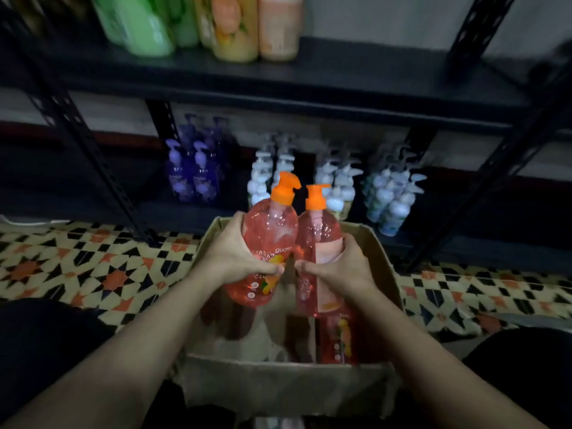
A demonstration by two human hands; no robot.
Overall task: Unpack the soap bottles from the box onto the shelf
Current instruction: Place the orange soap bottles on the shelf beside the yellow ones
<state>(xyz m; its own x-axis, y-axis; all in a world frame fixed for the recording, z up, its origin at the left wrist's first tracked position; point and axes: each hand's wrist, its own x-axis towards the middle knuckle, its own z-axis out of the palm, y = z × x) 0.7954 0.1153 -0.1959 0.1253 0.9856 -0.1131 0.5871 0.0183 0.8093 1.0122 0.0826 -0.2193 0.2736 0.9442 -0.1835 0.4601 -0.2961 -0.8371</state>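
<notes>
Holding two soap bottles upright over the cardboard box (278, 382), one per hand. Left hand (235, 258): grip clamped round the belly of the left bottle (269, 230), thumb across the front label. Right hand (340, 267): grip clamped on the right bottle (322, 239) in the same way. Both bottles are clear plastic filled with pink-orange liquid and topped with bright orange pump heads. The left one leans slightly left and shows a floral front label with white lettering; the right one is turned so that a pale label faces out. They sit side by side, shoulders very close; contact cannot be confirmed. A third bottle (337, 339) of the same kind lies in the box, on the right side. The box rests on a patterned tiled floor (93, 267) in front of a dark metal shelf (309, 78). Lower level holds purple pump bottles (192, 178) and white pump bottles (387, 193); upper level holds green bottles (142, 26) and peach bottles (263, 26).
</notes>
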